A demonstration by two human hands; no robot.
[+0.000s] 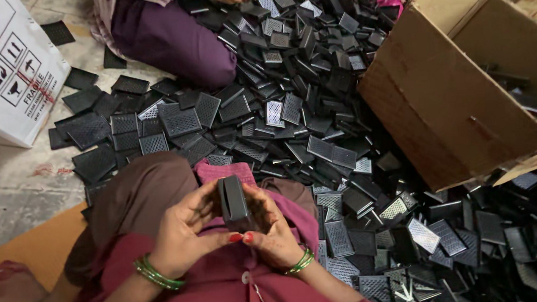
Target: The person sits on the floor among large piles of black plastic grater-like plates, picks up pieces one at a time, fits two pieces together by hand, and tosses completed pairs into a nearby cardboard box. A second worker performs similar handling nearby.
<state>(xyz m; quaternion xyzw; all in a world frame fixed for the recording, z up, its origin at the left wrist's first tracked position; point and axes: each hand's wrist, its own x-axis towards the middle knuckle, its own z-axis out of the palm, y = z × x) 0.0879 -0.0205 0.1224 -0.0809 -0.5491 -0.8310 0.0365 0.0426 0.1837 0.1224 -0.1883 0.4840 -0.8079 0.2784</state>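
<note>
Right now the left hand (pixel 179 234) and right hand (pixel 271 228) both hold one black plastic piece (pixel 233 203), fingers closed around it. Lots of black grille pieces (pixel 315 125) lie piled on the floor (pixel 20 183). Only a few show inside the cardboard box (pixel 451 109).

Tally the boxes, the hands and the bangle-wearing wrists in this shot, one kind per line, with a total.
Brown cardboard box: 1
White printed box: 1
Hands on the dark rectangular piece, left hand and right hand: 2
Wrists with green bangles: 2
Total: 6
The black pieces heaped on the floor are too many to count.
</note>
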